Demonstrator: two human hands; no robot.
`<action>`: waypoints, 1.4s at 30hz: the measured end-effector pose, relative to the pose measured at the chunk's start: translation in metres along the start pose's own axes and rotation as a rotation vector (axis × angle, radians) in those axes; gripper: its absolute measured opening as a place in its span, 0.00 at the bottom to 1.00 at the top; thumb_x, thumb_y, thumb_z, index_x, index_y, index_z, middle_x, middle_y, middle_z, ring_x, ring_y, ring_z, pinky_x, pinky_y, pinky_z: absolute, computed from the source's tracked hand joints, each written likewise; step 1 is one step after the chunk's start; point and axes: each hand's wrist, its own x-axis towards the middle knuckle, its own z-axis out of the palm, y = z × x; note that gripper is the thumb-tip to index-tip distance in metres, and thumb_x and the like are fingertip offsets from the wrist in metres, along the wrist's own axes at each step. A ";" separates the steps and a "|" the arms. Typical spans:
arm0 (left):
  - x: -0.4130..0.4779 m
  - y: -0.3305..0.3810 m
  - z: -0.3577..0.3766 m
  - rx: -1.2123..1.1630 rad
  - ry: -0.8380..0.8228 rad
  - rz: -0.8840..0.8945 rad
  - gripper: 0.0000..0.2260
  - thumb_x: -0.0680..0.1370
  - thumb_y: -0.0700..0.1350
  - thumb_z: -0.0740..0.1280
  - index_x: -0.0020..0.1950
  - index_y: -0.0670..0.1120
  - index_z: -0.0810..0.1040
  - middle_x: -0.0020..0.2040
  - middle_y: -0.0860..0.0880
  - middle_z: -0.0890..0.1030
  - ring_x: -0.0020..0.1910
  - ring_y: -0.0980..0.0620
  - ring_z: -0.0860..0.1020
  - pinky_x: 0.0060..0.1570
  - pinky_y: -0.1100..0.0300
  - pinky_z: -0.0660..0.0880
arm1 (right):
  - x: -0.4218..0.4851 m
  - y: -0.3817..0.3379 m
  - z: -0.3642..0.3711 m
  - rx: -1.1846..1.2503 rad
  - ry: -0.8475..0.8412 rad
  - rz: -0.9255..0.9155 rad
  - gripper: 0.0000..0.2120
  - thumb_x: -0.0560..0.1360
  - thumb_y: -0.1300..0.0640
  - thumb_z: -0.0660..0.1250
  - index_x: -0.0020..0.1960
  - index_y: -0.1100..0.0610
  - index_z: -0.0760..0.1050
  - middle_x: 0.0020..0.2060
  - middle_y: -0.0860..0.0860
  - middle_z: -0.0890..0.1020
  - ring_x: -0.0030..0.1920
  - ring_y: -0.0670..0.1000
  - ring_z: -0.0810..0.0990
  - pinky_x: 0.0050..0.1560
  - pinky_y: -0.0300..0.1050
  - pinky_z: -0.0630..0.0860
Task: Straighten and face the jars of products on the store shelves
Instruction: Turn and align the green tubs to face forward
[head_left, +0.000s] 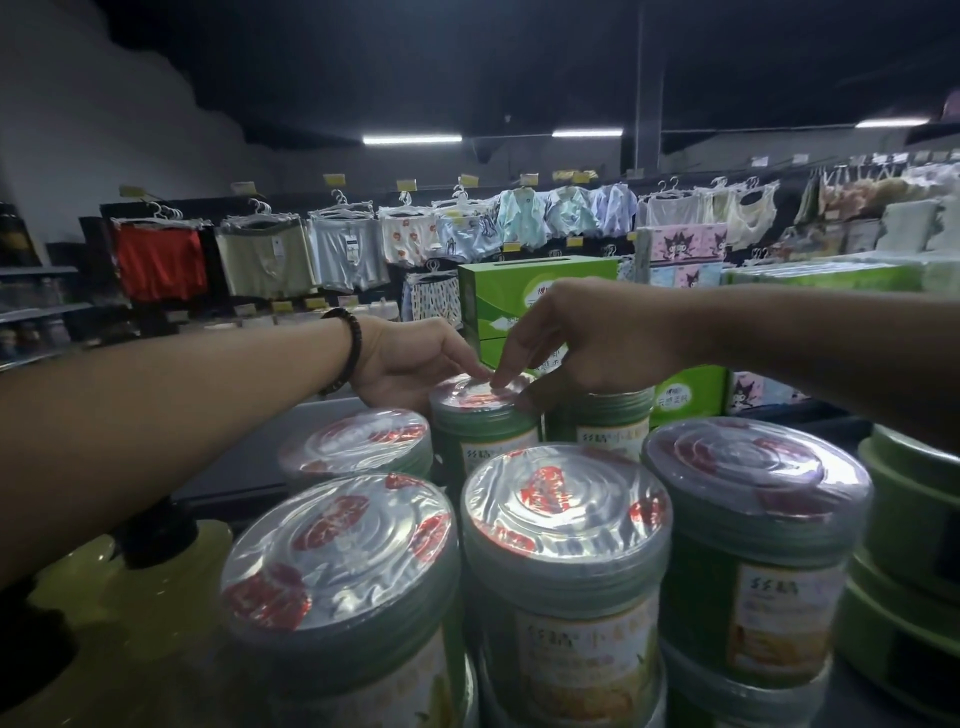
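Several green jars with shiny shrink-wrapped lids stand in rows on the shelf top. Both hands meet on the middle jar of the back row (480, 415). My left hand (410, 364), a bead bracelet on its wrist, curls round the jar's left side with fingers on the lid. My right hand (571, 343) comes from the right and pinches the lid's rim, fingertips on top and thumb at the right edge. Three jars stand nearest me: left (337, 571), middle (566, 545) and right (758, 499). Another jar (358, 441) sits behind the left one.
A yellow bottle with a black cap (156, 535) stands at the lower left. Stacked green tubs (909, 545) line the right edge. Green boxes (519, 296) rise behind the jars. Across the aisle, a rack of hanging underwear (260, 254) spans the background.
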 end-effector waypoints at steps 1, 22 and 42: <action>0.000 -0.001 0.000 0.005 0.007 0.005 0.16 0.78 0.45 0.61 0.57 0.38 0.82 0.53 0.37 0.86 0.45 0.39 0.86 0.41 0.45 0.84 | 0.000 0.000 0.000 0.000 0.002 0.000 0.12 0.75 0.50 0.80 0.57 0.45 0.87 0.52 0.39 0.89 0.54 0.40 0.86 0.67 0.52 0.80; -0.009 -0.001 0.011 -0.012 -0.046 0.020 0.14 0.73 0.40 0.70 0.55 0.35 0.83 0.48 0.36 0.86 0.41 0.39 0.87 0.36 0.48 0.84 | -0.014 -0.005 -0.003 -0.024 -0.015 -0.038 0.12 0.77 0.55 0.78 0.60 0.45 0.87 0.55 0.39 0.88 0.57 0.41 0.86 0.64 0.39 0.80; -0.007 -0.001 0.005 0.072 -0.175 0.039 0.23 0.61 0.42 0.86 0.54 0.39 0.87 0.52 0.42 0.88 0.47 0.48 0.87 0.53 0.59 0.83 | -0.027 -0.009 -0.007 -0.012 -0.030 -0.068 0.12 0.77 0.52 0.78 0.58 0.41 0.87 0.53 0.37 0.88 0.57 0.41 0.85 0.64 0.45 0.81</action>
